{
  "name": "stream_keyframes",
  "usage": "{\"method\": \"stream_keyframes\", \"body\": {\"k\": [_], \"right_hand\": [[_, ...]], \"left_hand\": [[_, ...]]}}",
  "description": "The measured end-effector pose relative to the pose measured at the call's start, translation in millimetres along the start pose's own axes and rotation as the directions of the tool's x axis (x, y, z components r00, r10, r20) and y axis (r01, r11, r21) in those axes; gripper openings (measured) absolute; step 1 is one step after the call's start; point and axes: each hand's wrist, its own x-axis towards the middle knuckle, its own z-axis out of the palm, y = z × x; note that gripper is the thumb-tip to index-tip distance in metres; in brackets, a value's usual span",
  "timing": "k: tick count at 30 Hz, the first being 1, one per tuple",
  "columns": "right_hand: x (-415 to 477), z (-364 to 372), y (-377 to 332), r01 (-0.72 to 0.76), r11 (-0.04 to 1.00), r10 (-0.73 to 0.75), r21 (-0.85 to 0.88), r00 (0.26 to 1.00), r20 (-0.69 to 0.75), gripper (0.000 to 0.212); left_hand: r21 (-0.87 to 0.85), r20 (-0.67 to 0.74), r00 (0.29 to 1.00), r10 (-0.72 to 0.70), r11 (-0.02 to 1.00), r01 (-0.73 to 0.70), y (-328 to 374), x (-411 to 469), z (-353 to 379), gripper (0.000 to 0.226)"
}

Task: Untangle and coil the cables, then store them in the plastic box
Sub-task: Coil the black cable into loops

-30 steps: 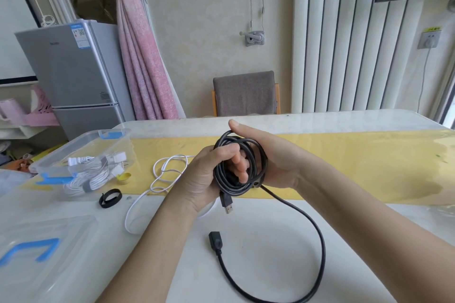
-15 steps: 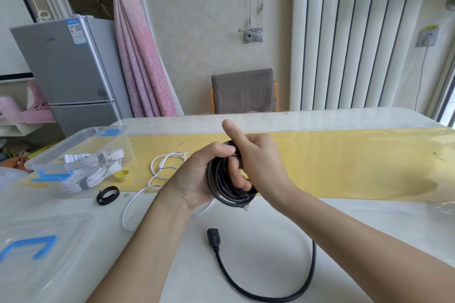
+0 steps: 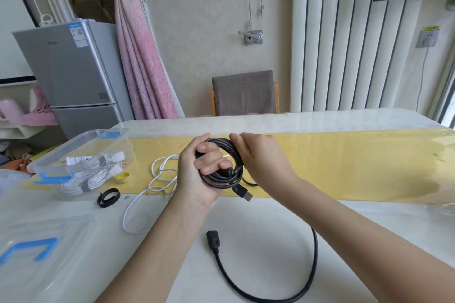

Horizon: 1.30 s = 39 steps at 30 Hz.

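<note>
Left hand: closed round the coiled black cable, fingers passed through the loops, above the bench.
Right hand: a strand is pinched at the coil's 1 o'clock edge.
Black cable: mostly wound. A USB plug hangs at 5 o'clock, and a loose tail is left on the bench toward 6 o'clock.
Plastic box: open, at 9 o'clock of the coil, white coils inside.
Risk: loops could spring apart if the left grip is eased, since no tie has been fitted. The tail could be twisted if wound without slack.
</note>
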Motion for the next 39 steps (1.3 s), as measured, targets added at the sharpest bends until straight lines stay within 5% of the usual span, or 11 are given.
{"method": "stream_keyframes", "body": {"k": [7,12,16,21,25,27,29,32,36,39], "right_hand": [[3.1,4.9,20.8,0.098,0.941,-0.111,-0.323,0.994,-0.023,0.038],[16.8,-18.4,39.6,0.024,0.920,-0.089,-0.391,0.985,-0.149,0.041],[17.9,-22.2,45.8,0.051,0.911,-0.117,-0.410,0.983,-0.138,0.042],[6.5,-2.2,29.5,0.275,0.893,-0.173,-0.356,0.940,0.294,0.028],[-4.3,5.5,12.0,0.402,0.843,-0.146,-0.357,0.810,0.568,0.033],[-6.0,3.0,6.3,0.419,0.854,-0.179,-0.308,0.793,0.582,0.027],[-4.2,0.1,4.7,0.426,0.859,-0.222,-0.286,0.811,0.541,0.023],[-2.4,-4.2,5.7,0.375,0.862,-0.194,-0.341,0.865,0.462,0.024],[3.1,-13.7,13.1,0.265,0.885,-0.086,-0.383,0.901,0.426,0.025],[7.6,-23.6,17.3,0.198,0.913,-0.018,-0.357,0.893,0.450,0.031]], "left_hand": [[-0.136,0.231,0.973,0.019,0.991,0.013,11.1,4.5,-7.2,0.043],[0.026,0.421,0.881,-0.216,0.974,0.226,22.6,1.7,-10.8,0.040],[0.086,0.256,0.958,-0.130,0.990,0.111,18.6,-1.0,-0.3,0.042],[-0.005,0.002,0.979,0.202,0.979,-0.202,31.1,9.8,-4.5,0.036],[0.281,0.026,0.933,0.360,0.893,-0.352,32.9,16.6,-15.8,0.022],[0.519,0.107,0.900,0.423,0.748,-0.414,29.7,15.7,-20.3,0.010],[0.788,0.189,0.846,0.498,0.437,-0.433,24.5,13.7,-21.7,0.009],[0.908,0.326,0.760,0.562,0.038,-0.417,18.9,13.1,-21.4,0.011],[0.902,0.430,0.754,0.496,-0.189,-0.389,19.6,13.7,-30.0,0.016],[0.914,0.382,0.865,0.326,-0.269,-0.303,23.1,16.9,-35.5,0.039]]}}
